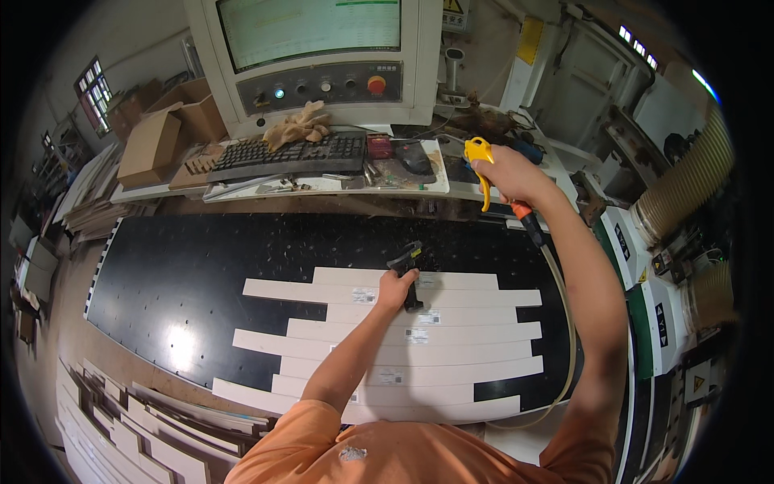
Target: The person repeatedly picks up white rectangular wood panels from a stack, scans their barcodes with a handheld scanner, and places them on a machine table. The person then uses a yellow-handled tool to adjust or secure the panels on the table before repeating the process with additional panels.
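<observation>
My left hand is closed round the handle of a black handheld scanner with a small yellow-green label. It is over the far part of several long white strips, laid side by side in staggered rows on a black table. Printed paper labels are stuck on several strips. Raised to the far right, my right hand grips a yellow air blow gun. An orange fitting joins it to a pale hose that hangs down past the strips' right ends.
Beyond the table, a shelf carries a keyboard, work gloves and a black mouse. Behind them stands a control cabinet with a screen. Cut boards are stacked at the near left. A ribbed duct and machine parts flank the right side.
</observation>
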A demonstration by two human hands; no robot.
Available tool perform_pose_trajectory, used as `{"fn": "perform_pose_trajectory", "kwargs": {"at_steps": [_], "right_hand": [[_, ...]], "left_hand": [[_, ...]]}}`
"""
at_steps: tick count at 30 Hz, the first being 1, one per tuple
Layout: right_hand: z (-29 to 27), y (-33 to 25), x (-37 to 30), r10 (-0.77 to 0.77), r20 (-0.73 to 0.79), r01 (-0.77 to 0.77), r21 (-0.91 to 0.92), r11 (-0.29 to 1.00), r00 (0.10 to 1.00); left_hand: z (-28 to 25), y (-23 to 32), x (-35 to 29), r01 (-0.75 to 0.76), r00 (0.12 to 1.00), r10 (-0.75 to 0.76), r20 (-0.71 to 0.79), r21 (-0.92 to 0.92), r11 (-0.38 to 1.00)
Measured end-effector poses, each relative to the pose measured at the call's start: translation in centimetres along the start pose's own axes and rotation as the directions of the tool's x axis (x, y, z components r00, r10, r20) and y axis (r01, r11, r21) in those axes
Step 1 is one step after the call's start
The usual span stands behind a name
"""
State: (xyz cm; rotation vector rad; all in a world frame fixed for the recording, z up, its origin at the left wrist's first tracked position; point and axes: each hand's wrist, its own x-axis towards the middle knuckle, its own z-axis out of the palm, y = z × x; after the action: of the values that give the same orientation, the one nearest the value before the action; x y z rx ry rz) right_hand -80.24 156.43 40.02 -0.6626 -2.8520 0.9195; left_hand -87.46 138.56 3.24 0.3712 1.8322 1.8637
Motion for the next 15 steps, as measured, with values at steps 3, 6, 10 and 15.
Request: {"fn": "perform_pose_trajectory", "kwargs": {"at_steps": [3, 6, 10, 15], "right_hand": [[0.7, 0.4, -4.8, 0.042, -0.051, -0.042, 0.007, 0.999, 0.998], [2.0, 0.8, -10.3, 0.032, -0.028, -0.031, 0.03, 0.999, 0.999], [3.9, 1.6, -17.9, -0.197, 0.093, 0.199, -0.013, 0.98, 0.976], [7.0, 3.0, -25.4, -0.098, 0.458, 0.086, 0.047, 0.995, 0.884]], "left_hand": [[0.0, 0.0, 0.1, -0.025, 1.0, 0.025, 0.009, -0.002, 1.0], [0.1, -0.1, 0.1, 0.001, 1.0, -0.001, 0.002, -0.008, 1.0], [0.1, -0.1, 0.1, -0.031, 0.999, 0.031, -0.016, -0.009, 0.999], [0.2, 0.0, 0.1, -0.009, 1.0, 0.009, -0.015, -0.023, 1.0]]}}
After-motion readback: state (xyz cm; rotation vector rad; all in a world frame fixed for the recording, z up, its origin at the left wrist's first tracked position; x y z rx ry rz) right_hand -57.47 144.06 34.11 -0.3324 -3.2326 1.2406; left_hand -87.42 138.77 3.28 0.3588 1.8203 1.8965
